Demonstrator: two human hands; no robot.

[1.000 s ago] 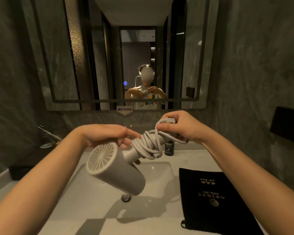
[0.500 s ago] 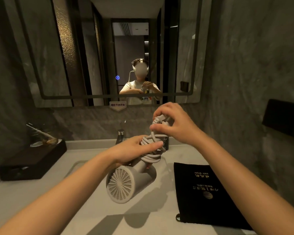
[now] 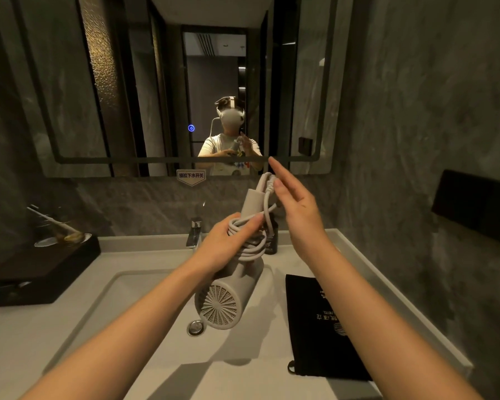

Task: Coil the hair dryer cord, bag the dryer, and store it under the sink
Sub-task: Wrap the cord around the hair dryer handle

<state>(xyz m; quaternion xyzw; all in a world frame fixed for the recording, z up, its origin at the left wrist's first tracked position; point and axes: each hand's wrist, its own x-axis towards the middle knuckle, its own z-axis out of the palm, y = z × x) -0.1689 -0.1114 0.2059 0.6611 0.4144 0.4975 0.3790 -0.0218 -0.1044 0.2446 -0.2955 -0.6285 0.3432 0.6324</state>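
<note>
A light grey hair dryer (image 3: 228,295) hangs above the sink basin (image 3: 122,295), barrel down and handle pointing up. Its cord (image 3: 250,243) is wound in several loops around the handle, with the plug end near the handle's top. My left hand (image 3: 228,241) grips the handle over the coiled cord. My right hand (image 3: 295,203) is just right of the handle's top, fingers spread and extended, holding nothing; a fingertip seems to touch the plug end. A black drawstring bag (image 3: 324,327) with gold print lies flat on the counter right of the basin.
A chrome faucet (image 3: 195,232) stands behind the basin, with a small dark bottle (image 3: 272,241) beside it. A black tray (image 3: 38,269) holding a glass sits at the left. A mirror (image 3: 185,82) fills the wall ahead. A dark box (image 3: 474,206) is mounted on the right wall.
The dryer has been turned so its handle points up. My right hand has let go of the plug end and opened its fingers. My left hand keeps hold of the wound handle.
</note>
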